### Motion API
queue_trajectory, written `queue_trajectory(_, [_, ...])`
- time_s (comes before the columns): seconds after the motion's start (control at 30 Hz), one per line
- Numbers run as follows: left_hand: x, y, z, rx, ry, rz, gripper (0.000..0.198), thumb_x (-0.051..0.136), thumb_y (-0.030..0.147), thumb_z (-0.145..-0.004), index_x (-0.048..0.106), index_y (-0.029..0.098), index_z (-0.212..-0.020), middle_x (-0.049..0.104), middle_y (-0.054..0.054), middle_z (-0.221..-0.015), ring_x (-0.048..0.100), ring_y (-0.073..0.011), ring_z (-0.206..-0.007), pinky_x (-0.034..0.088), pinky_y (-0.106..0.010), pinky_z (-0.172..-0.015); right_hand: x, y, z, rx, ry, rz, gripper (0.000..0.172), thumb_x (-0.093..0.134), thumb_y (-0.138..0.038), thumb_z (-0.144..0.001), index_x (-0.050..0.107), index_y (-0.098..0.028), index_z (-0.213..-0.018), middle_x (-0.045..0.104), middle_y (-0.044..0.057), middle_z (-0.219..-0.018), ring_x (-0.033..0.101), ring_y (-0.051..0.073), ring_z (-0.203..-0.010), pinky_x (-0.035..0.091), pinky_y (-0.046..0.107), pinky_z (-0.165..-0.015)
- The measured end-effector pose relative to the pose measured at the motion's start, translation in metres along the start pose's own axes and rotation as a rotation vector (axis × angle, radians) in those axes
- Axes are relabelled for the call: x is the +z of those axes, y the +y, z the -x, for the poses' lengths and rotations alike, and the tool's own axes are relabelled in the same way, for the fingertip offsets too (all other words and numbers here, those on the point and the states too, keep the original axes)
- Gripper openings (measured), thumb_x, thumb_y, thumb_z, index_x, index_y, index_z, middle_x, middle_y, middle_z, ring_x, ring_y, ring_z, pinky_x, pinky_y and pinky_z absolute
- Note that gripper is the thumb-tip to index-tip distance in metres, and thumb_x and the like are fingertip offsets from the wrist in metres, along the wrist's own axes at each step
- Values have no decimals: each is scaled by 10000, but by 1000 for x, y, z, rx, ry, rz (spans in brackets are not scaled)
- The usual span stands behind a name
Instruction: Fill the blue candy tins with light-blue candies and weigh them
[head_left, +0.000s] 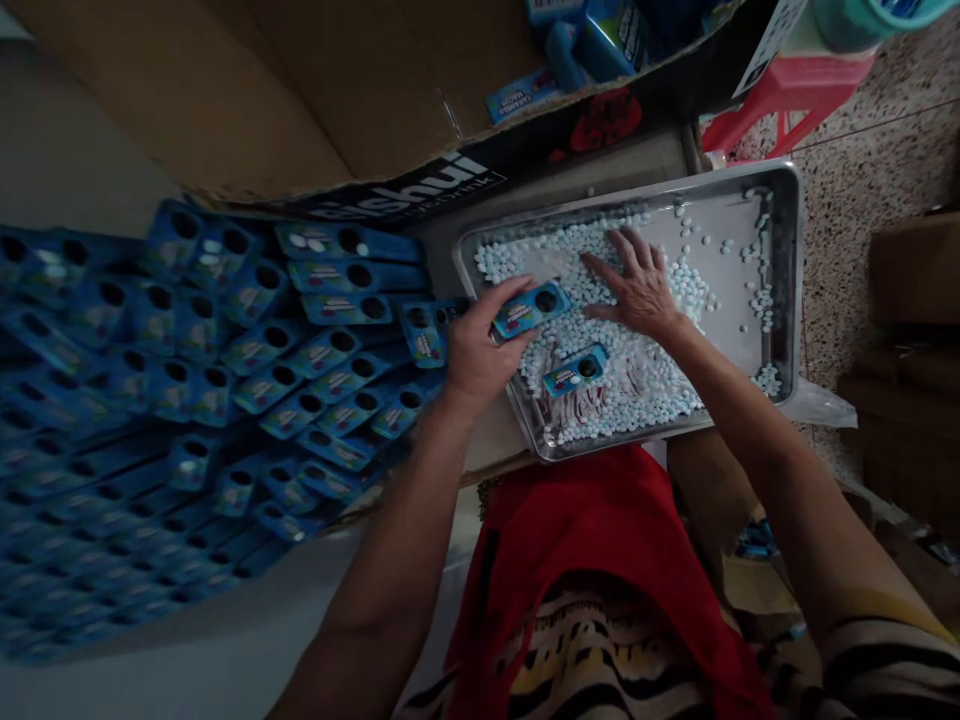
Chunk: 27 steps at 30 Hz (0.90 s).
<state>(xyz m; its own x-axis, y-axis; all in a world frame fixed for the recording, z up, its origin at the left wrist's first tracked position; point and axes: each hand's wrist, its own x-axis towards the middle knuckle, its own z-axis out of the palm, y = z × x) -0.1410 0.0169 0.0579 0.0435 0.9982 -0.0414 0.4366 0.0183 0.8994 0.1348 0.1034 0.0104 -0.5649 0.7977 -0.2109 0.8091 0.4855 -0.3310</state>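
Observation:
My left hand is closed around a blue candy container with a round dark hole at one end, held over the left part of a metal tray. Many small pale-blue candies are spread in the tray. Fingers spread, my right hand rests on the candies near the tray's far side. A second blue container lies among the candies, just below the held one. Left of the tray, many similar blue containers are stacked in rows, a few with white candies showing.
Behind the tray stands a large open cardboard box with blue packs inside. A red stool bears a teal basin at the upper right. Brown cartons stand on the speckled floor at right.

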Motion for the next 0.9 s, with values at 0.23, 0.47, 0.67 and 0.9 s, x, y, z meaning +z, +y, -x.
queue_trajectory(0.23, [13,10,-24,4,-48,-126,509,793,119,-860,732,266,-1343,795,-22,-1343,753,-246,-1277,588,-389,-1176,-3,-15,16,499,130,-636,313,667,-506,-981,686,-210,-1079,720,130,-1095,640,303,-1079,535,415,-903])
queue_trajectory(0.47, [18,28,-24,18,-56,-118,540,762,45,-774,769,240,-1277,818,-31,-1281,766,-261,-1223,609,-390,-1121,-54,-48,34,568,379,-1819,549,714,-787,-814,594,-252,-847,620,18,-814,547,145,-672,421,266,-520])
queue_trajectory(0.67, [36,49,-39,25,-167,-67,608,715,-27,-748,770,229,-1297,807,-56,-1287,753,-271,-1238,597,-409,-1138,-82,-75,10,392,585,-1877,546,587,-813,-904,517,-288,-773,514,13,-726,600,216,-743,585,380,-666])
queue_trajectory(0.9, [44,53,-42,-11,-189,-61,601,714,-14,-750,762,210,-1306,799,-46,-1324,733,-281,-1290,577,-407,-1168,-82,-88,5,324,632,-1615,507,543,-748,-965,518,-276,-780,545,48,-829,669,276,-983,602,486,-943])
